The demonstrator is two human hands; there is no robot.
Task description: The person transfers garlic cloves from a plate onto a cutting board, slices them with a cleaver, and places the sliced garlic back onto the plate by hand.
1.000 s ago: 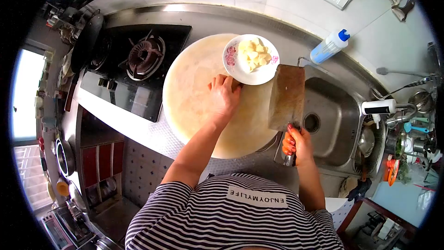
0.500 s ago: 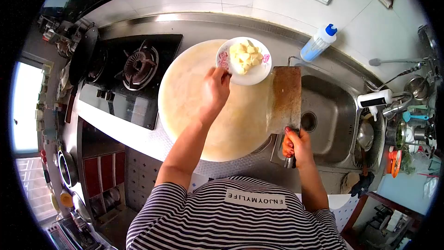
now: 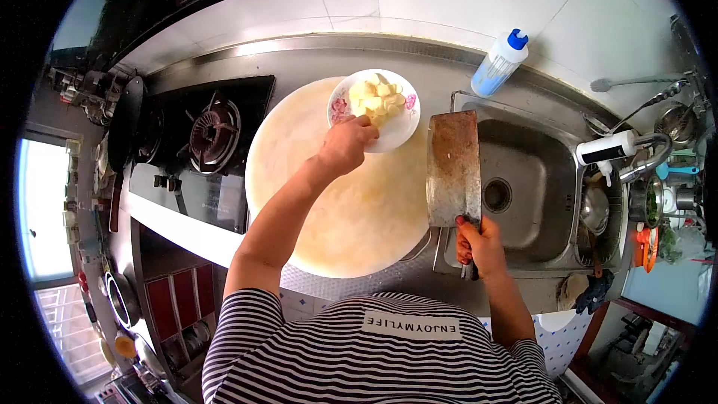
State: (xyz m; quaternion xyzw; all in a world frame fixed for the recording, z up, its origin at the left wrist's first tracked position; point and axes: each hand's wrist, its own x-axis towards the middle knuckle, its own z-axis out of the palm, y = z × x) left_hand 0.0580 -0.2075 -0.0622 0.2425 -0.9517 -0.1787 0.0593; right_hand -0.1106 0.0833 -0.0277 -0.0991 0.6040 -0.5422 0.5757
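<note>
My left hand (image 3: 348, 144) reaches over the near rim of a white plate (image 3: 402, 132) with pink flower prints. Its fingers are closed at the edge of a heap of pale yellow cut pieces (image 3: 376, 97); whatever they pinch is hidden. The plate rests on the far side of a large round cutting board (image 3: 344, 209). My right hand (image 3: 479, 247) grips the handle of a cleaver (image 3: 453, 168). Its broad, brown-stained blade points away from me, between the board's right edge and the sink.
Right of the cleaver is a steel sink (image 3: 523, 146) with a white faucet (image 3: 606, 152). A blue-capped bottle (image 3: 499, 63) stands behind it by the tiled wall. A gas stove (image 3: 213, 135) lies left of the board. Ladles and strainers crowd the far right.
My left hand has moved from the plate's left rim inward to the pieces. My right hand still holds the cleaver in about the same place. The view has shifted slightly.
</note>
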